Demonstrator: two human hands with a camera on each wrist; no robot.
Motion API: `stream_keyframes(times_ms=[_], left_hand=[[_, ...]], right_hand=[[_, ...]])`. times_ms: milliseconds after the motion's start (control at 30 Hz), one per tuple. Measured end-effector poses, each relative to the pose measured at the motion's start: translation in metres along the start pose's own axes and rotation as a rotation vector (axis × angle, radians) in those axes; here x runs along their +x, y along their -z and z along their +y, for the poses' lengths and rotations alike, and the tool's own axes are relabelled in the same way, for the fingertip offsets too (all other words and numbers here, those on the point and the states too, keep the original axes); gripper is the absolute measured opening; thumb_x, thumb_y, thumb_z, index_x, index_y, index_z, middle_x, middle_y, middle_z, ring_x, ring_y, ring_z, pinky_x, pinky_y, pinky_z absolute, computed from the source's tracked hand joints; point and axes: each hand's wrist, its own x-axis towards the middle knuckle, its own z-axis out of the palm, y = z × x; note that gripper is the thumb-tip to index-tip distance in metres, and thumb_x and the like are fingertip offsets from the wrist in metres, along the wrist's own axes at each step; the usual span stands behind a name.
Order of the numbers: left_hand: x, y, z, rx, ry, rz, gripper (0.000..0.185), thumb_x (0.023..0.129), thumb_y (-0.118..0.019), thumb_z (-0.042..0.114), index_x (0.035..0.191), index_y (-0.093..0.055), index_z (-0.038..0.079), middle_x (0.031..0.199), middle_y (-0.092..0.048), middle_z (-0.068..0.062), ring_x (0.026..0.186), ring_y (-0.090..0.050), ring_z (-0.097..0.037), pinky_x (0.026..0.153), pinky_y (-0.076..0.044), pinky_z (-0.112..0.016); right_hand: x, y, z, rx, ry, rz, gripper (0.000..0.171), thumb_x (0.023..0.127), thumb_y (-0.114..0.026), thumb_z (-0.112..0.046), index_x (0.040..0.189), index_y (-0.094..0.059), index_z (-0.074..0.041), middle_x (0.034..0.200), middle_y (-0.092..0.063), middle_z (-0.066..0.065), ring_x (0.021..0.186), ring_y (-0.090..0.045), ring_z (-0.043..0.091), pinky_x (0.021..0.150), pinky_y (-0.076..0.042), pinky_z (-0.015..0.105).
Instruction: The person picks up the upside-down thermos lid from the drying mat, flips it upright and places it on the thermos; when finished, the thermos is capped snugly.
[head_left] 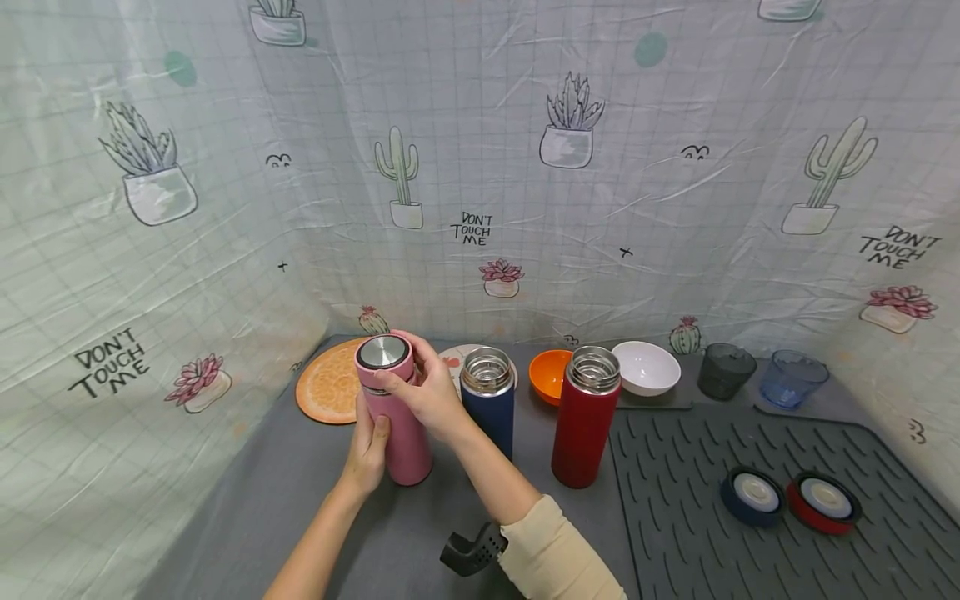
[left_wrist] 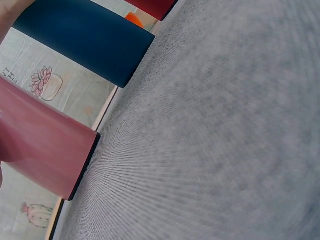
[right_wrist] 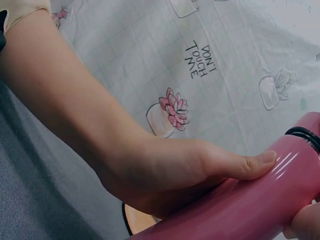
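So the pink flask (head_left: 395,417) stands upright on the grey table (head_left: 300,492), just left of the navy flask (head_left: 489,412), with the red flask (head_left: 586,421) a bit further right. The left hand (head_left: 367,450) wraps around the pink flask's lower body, fingers curled behind it and thumb lying up the front. The right hand (head_left: 423,387) grips the top, fingers curled round the steel-topped lid (head_left: 382,352). Both other flasks are open, and their lids, navy lid (head_left: 752,495) and red lid (head_left: 823,502), lie on the ribbed mat (head_left: 720,550) at right.
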Motion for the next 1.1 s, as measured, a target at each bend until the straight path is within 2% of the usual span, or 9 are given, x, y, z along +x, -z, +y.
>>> stream_keyframes(times_ms=[200,300,433,533,700,833,933,1100], left_hand=[[0.0025,-0.0019,0.0002,-0.01,-0.017,-0.015,0.054,0.1,-0.031,0.026,0.146,-0.007,0.009,0.138,-0.031,-0.006,0.12,-0.037,-0.015,0.096,-0.031,-0.021],[0.0038,-0.0024,0.0005,-0.014,-0.015,-0.016,0.055,0.1,-0.031,0.026,0.146,-0.006,0.01,0.14,-0.028,-0.006,0.123,-0.035,-0.016,0.097,-0.03,-0.021],[0.0033,-0.002,0.0009,-0.005,-0.014,-0.001,0.052,0.1,-0.031,0.022,0.144,-0.01,0.006,0.132,-0.033,-0.004,0.115,-0.038,-0.016,0.092,-0.032,-0.02],[0.0023,-0.0009,0.0019,0.009,-0.01,0.01,0.049,0.1,-0.031,0.017,0.143,-0.012,0.003,0.127,-0.036,-0.002,0.11,-0.04,-0.013,0.087,-0.034,-0.02],[0.0016,0.0005,0.0025,0.011,-0.001,0.006,0.049,0.099,-0.031,0.009,0.143,-0.011,0.001,0.131,-0.033,-0.001,0.114,-0.038,-0.014,0.09,-0.033,-0.019],[-0.0002,0.0003,0.0022,0.009,0.012,0.005,0.049,0.099,-0.031,0.008,0.142,-0.011,-0.001,0.13,-0.033,0.001,0.113,-0.038,-0.013,0.089,-0.033,-0.019],[-0.0012,0.0,0.0014,0.025,0.002,0.014,0.048,0.099,-0.031,0.012,0.141,-0.012,-0.001,0.129,-0.034,0.002,0.112,-0.039,-0.012,0.088,-0.033,-0.019],[0.0,-0.0007,0.0015,0.024,-0.023,0.015,0.049,0.1,-0.031,0.021,0.141,-0.014,0.0,0.132,-0.034,0.0,0.116,-0.038,-0.012,0.092,-0.032,-0.019]], right_hand=[[0.0008,-0.0014,-0.0025,-0.076,0.018,0.024,0.063,0.077,-0.072,-0.007,0.131,-0.039,0.0,0.119,-0.05,0.013,0.104,-0.052,0.015,0.086,-0.045,0.029],[0.001,-0.0026,-0.0044,-0.109,-0.008,0.019,0.068,0.077,-0.072,-0.009,0.133,-0.034,-0.003,0.12,-0.047,0.011,0.105,-0.051,0.015,0.086,-0.045,0.028],[0.0002,-0.0023,-0.0056,-0.098,-0.022,-0.031,0.065,0.086,-0.058,-0.014,0.141,-0.025,-0.004,0.129,-0.043,0.016,0.112,-0.048,0.017,0.092,-0.04,0.027],[0.0006,-0.0018,-0.0042,-0.069,-0.01,-0.041,0.058,0.088,-0.051,-0.011,0.139,-0.028,-0.001,0.127,-0.044,0.02,0.111,-0.048,0.018,0.093,-0.039,0.027],[0.0007,-0.0034,-0.0016,-0.089,-0.024,-0.005,0.057,0.085,-0.061,-0.011,0.133,-0.032,-0.001,0.119,-0.046,0.014,0.104,-0.051,0.016,0.087,-0.045,0.028],[-0.0012,-0.0048,-0.0029,-0.108,-0.037,-0.018,0.058,0.087,-0.057,-0.014,0.137,-0.03,-0.002,0.125,-0.046,0.016,0.107,-0.05,0.015,0.09,-0.042,0.027],[-0.0017,-0.0049,-0.0033,-0.101,-0.025,-0.025,0.057,0.087,-0.056,-0.008,0.137,-0.031,-0.001,0.125,-0.047,0.018,0.107,-0.051,0.015,0.09,-0.042,0.027],[-0.0003,-0.005,-0.0014,-0.078,0.011,-0.011,0.061,0.079,-0.064,0.003,0.132,-0.033,-0.001,0.122,-0.045,0.013,0.105,-0.05,0.014,0.086,-0.046,0.029]])
